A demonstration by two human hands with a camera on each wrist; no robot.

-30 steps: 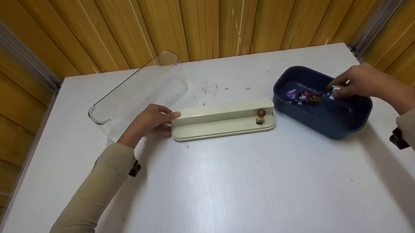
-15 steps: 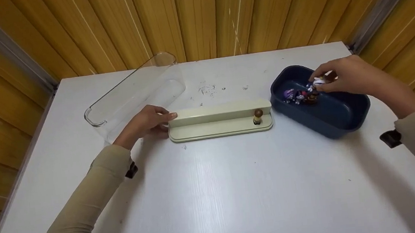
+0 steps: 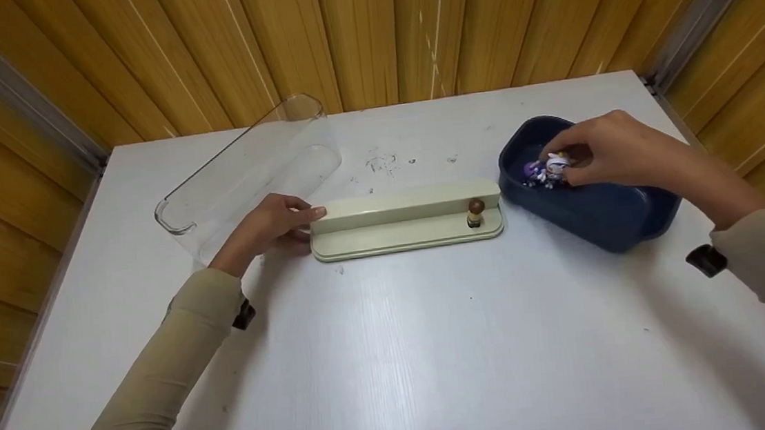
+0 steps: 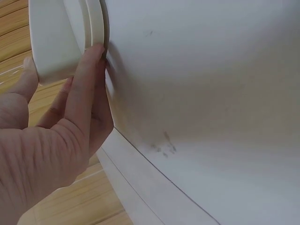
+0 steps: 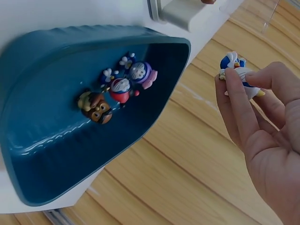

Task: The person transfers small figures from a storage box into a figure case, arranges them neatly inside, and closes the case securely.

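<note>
My left hand (image 3: 269,225) grips the left end of a cream stepped display base (image 3: 391,233), its thumb on the raised back step and other fingers at the end edge. A small brown-haired figurine (image 3: 475,212) stands upright near that base's right end. Over the left part of a dark blue tub (image 3: 580,218), my right hand (image 3: 616,153) pinches a white and blue figurine (image 5: 228,61) between thumb and fingers. Inside the tub lie a brown figurine (image 5: 97,108), a red and blue one (image 5: 120,90) and a purple one (image 5: 139,72); the head view partly hides them.
A clear plastic cover (image 3: 246,164) lies at the back left, behind my left hand. The white table (image 3: 394,352) ends at a wood-look panel wall (image 3: 367,36). Dark scuffs mark the tabletop behind the display base.
My right hand has lifted the white and blue figurine from the tub's right part and carried it left, over the other figurines. The left hand keeps its grip on the display base.
</note>
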